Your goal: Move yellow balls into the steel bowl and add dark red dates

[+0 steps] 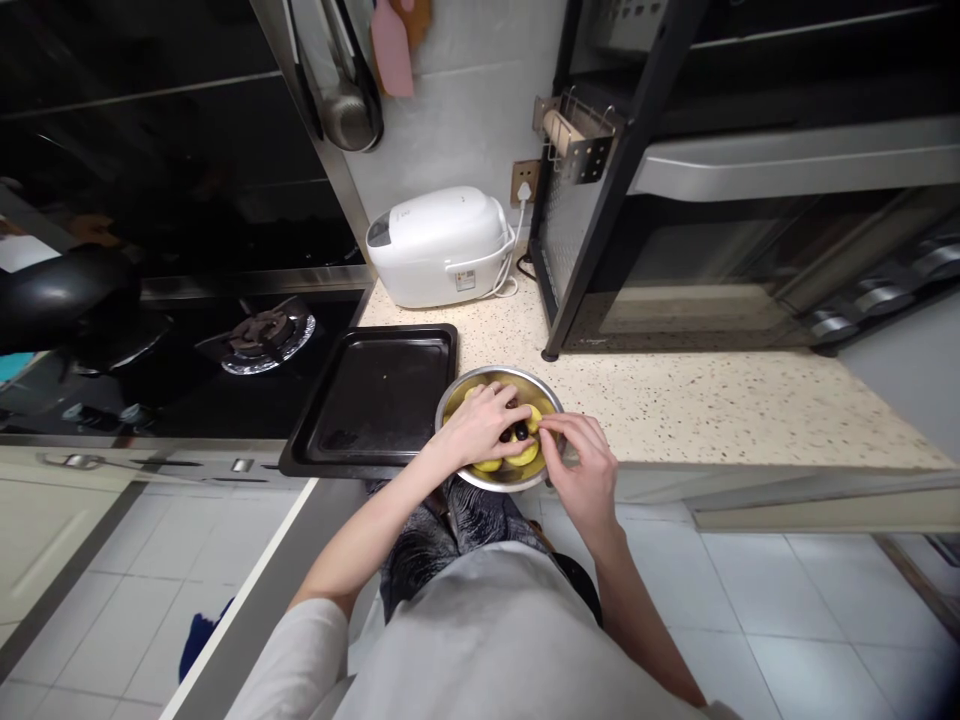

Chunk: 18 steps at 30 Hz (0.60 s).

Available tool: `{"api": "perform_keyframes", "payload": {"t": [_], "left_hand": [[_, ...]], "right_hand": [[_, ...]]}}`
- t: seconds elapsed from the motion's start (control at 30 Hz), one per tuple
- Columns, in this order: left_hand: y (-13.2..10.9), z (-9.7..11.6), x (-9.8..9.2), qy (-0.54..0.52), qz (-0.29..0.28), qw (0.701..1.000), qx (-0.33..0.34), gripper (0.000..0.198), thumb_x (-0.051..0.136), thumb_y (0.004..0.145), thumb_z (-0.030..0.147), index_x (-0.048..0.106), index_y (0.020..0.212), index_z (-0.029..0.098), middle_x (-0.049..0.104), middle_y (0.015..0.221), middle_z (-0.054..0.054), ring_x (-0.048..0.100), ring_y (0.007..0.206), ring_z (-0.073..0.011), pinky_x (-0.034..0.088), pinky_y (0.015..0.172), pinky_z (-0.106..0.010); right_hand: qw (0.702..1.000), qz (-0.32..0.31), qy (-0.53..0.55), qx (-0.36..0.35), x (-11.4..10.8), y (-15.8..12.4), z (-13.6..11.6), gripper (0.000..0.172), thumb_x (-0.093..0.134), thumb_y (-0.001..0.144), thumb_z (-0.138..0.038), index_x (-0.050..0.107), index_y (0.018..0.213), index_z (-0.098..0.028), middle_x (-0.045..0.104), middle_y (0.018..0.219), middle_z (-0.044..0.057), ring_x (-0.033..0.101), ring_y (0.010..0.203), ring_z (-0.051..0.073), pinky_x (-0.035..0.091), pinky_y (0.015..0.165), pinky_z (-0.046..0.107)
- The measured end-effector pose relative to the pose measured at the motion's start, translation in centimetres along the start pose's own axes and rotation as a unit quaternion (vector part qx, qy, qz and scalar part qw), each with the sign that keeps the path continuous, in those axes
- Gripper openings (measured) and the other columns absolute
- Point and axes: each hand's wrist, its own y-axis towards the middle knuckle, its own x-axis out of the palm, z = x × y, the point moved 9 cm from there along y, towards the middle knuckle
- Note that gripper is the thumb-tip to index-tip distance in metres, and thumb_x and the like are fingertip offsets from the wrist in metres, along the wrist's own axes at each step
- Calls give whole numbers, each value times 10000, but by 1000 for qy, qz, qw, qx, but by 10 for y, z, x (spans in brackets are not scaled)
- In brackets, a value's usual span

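A round metal bowl (553,392) stands at the counter's front edge, holding several yellow rounded pieces (523,455) and a few dark round bits (521,431). My left hand (484,425) reaches over the bowl from the left, its fingers and thumb spread apart on either side of the dark bits. Most of the contents under its palm are hidden. At the bowl's right side, my right hand (581,460) has thumb and forefinger pinched together at the edge of a yellow piece. I cannot tell what the yellow pieces are made of.
A black baking tray (382,395) lies left of the bowl, beside the gas hob (262,335). Behind them stands a white rice cooker (450,245), plugged into the wall. An oven (705,260) sits in a black rack on the right. Utensils (349,110) hang above.
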Motion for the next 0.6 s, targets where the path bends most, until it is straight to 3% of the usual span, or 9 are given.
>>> {"api": "perform_keyframes", "payload": {"t": [0.17, 0.33, 0.6], "left_hand": [[4, 3, -2, -25, 3, 999, 28, 414, 533, 1013, 552, 703, 1107, 186, 635, 1115, -120, 625, 1042, -280, 464, 897, -406], [9, -2, -9, -84, 28, 996, 10, 357, 486, 1049, 471, 689, 1019, 179, 666, 1053, -95, 632, 964, -231, 428, 896, -373], [5, 0, -1, -81, -11, 996, 44, 328, 576, 1009, 477, 695, 1127, 196, 660, 1138, -105, 641, 1048, -259, 449, 901, -376]], "right_hand": [[1000, 2, 5, 10, -1, 0, 3, 152, 593, 985, -168, 723, 954, -239, 777, 952, 66, 708, 922, 247, 581, 845, 440], [1000, 3, 10, 16, 1, 1, 1, 154, 585, 993, -183, 718, 950, -246, 778, 948, 63, 709, 921, 245, 578, 857, 442], [1000, -5, 5, 7, 0, -1, 4, 141, 595, 991, -160, 714, 970, -231, 770, 960, 68, 701, 932, 239, 580, 849, 429]]}}
